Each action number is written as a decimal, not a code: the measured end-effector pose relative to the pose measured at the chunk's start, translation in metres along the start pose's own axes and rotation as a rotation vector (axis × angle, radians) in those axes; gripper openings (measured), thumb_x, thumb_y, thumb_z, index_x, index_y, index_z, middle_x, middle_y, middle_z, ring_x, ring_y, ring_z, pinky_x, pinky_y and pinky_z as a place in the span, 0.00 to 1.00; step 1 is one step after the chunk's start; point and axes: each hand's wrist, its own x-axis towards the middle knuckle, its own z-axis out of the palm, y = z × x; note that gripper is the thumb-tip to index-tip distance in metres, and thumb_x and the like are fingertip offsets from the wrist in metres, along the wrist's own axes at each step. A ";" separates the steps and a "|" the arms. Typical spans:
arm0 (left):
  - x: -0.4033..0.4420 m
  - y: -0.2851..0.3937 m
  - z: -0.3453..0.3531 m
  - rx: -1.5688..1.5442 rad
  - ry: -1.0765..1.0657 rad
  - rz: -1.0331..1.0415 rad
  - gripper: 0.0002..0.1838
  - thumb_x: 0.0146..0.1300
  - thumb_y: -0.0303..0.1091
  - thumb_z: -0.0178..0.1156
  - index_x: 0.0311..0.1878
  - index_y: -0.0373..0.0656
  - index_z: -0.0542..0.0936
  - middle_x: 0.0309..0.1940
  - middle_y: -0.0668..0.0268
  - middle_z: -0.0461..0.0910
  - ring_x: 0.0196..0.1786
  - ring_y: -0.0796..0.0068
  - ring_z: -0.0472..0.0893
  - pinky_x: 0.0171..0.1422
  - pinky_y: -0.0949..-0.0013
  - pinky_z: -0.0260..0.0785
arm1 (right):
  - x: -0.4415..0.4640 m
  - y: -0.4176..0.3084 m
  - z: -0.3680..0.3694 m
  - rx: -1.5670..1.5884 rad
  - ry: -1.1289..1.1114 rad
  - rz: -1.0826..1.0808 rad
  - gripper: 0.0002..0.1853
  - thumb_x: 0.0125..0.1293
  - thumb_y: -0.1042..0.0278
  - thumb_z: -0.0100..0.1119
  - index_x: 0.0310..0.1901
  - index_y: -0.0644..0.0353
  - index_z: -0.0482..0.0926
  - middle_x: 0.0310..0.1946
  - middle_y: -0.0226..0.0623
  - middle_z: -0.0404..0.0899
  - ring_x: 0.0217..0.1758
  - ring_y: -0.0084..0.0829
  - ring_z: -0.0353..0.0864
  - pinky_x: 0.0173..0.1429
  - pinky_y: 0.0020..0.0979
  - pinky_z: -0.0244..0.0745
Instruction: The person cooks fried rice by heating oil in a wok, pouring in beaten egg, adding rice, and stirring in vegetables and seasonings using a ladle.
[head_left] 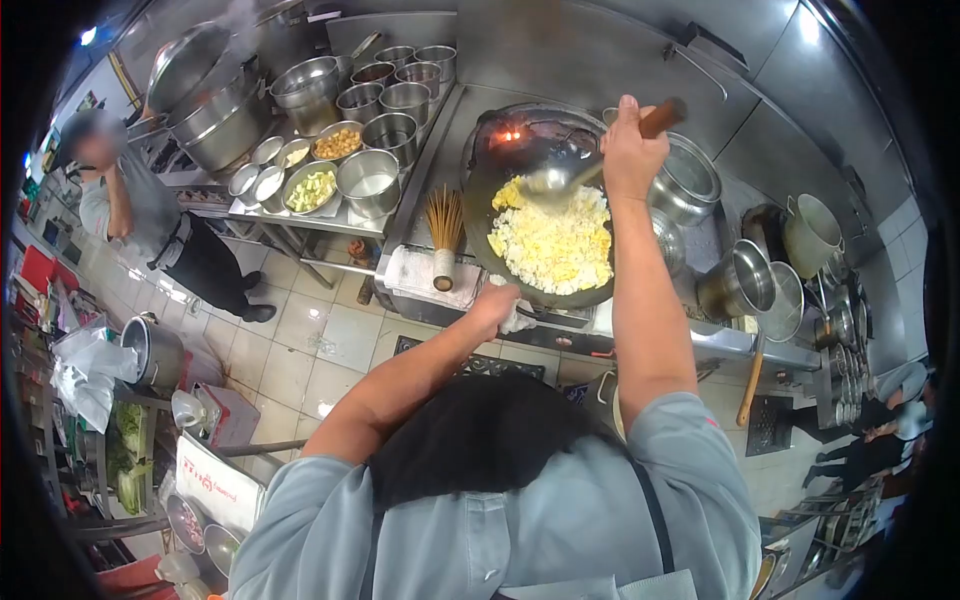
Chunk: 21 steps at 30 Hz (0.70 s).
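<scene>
A dark wok [482, 205] sits on the stove, holding white rice mixed with yellow egg [552, 245]. My left hand [494, 306] is closed on a white cloth [517, 318] at the wok's near edge; the handle or rim under the cloth is hidden. Above the wok's right side, my right hand [634, 152] is wrapped round the wooden handle of a ladle [548, 184]. The ladle's metal bowl is over the rice at the far side, partly blurred. Orange flame [510, 136] shows at the back of the wok.
A bamboo brush [444, 225] stands left of the wok. Metal seasoning pots [368, 182] and bowls crowd the left counter. Right of the wok are a round pot [686, 180], a strainer [668, 240] and a steel pot [738, 285]. Another person [150, 200] stands at left.
</scene>
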 end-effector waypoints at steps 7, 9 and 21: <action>0.005 -0.004 -0.003 0.019 0.024 -0.055 0.22 0.61 0.29 0.55 0.60 0.32 0.74 0.48 0.56 0.82 0.50 0.63 0.80 0.56 0.58 0.75 | -0.007 -0.031 0.017 -0.277 -0.069 0.220 0.14 0.70 0.63 0.67 0.36 0.68 0.80 0.23 0.37 0.79 0.30 0.29 0.78 0.40 0.35 0.74; -0.025 0.029 0.016 0.075 0.036 -0.028 0.21 0.62 0.29 0.55 0.58 0.32 0.75 0.47 0.57 0.82 0.47 0.64 0.80 0.54 0.58 0.75 | -0.043 -0.052 0.019 -0.324 -0.129 0.009 0.14 0.70 0.62 0.67 0.39 0.67 0.81 0.26 0.39 0.81 0.32 0.29 0.79 0.43 0.34 0.75; 0.011 -0.009 -0.004 -0.066 0.031 -0.094 0.14 0.61 0.27 0.57 0.49 0.32 0.78 0.38 0.56 0.82 0.35 0.64 0.83 0.36 0.57 0.78 | -0.086 -0.049 -0.011 -0.329 -0.112 0.086 0.18 0.75 0.59 0.64 0.30 0.58 0.72 0.18 0.27 0.72 0.20 0.19 0.71 0.26 0.25 0.66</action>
